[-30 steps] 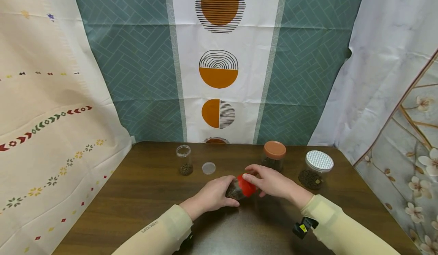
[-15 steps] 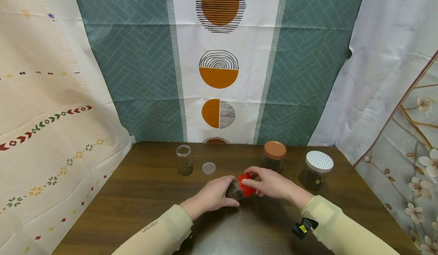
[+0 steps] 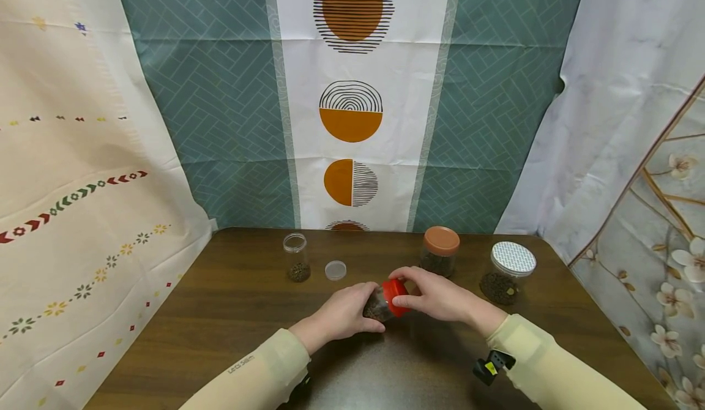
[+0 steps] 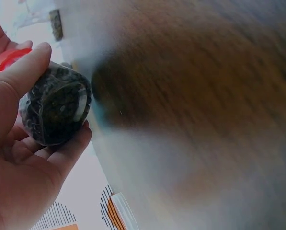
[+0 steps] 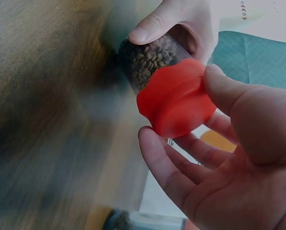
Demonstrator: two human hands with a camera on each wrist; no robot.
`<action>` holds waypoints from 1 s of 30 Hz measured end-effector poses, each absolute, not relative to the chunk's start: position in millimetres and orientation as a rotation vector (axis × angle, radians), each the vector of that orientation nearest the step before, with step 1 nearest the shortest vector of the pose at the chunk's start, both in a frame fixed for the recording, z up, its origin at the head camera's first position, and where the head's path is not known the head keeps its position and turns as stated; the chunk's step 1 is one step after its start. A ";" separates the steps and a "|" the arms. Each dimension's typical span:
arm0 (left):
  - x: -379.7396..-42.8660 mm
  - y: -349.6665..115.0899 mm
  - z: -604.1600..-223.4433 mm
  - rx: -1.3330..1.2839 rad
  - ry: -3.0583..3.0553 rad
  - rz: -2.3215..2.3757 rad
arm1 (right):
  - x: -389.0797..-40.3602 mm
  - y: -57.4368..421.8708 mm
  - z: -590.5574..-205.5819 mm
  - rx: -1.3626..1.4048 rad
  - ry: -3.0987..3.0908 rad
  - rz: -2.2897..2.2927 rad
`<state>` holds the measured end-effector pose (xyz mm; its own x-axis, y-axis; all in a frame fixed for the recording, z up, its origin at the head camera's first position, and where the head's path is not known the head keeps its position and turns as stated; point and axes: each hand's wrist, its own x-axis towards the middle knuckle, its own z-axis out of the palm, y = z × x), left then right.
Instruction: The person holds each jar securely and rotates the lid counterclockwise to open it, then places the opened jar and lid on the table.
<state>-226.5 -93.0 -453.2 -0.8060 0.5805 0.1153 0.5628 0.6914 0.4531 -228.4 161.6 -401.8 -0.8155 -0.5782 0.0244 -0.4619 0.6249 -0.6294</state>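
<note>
A clear plastic jar [image 3: 376,307] of small brown pellets lies tilted on its side, low over the table, with its red scalloped lid [image 5: 181,100] toward the right. My left hand [image 3: 343,312] grips the jar's body, thumb on the near side and fingers around the far side. In the left wrist view the jar's rounded base [image 4: 61,105] faces the camera. My right hand [image 3: 437,294] holds the red lid at its rim, thumb on one edge and fingertips curled around the other. The lid sits on the jar's mouth.
An uncapped clear jar [image 3: 296,260] with some pellets stands at the back left, beside a small clear lid [image 3: 335,270]. Toward the back right stand a jar with an orange-brown lid [image 3: 442,240] and one with a patterned white lid [image 3: 513,258]. Curtains hang behind the table [image 3: 231,300].
My right thumb and fingers have shifted around the red lid, the thumb moving down toward the near edge. My left hand and the jar have stayed in place.
</note>
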 end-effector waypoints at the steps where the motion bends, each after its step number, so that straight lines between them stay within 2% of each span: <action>1: -226.4 -93.0 -452.8 0.968 2.855 0.747 | -228.0 162.1 -401.5 -0.879 2.664 -0.957; 22: -228.2 -93.5 -454.1 0.972 2.861 0.731 | -226.2 162.1 -401.5 -1.031 2.587 -1.027; 26: -228.0 -93.6 -454.2 0.972 2.861 0.732 | -225.4 160.9 -401.0 -0.982 2.603 -1.030; 30: -227.7 -93.8 -454.0 0.973 2.856 0.739 | -225.0 157.1 -400.4 -0.791 2.683 -1.003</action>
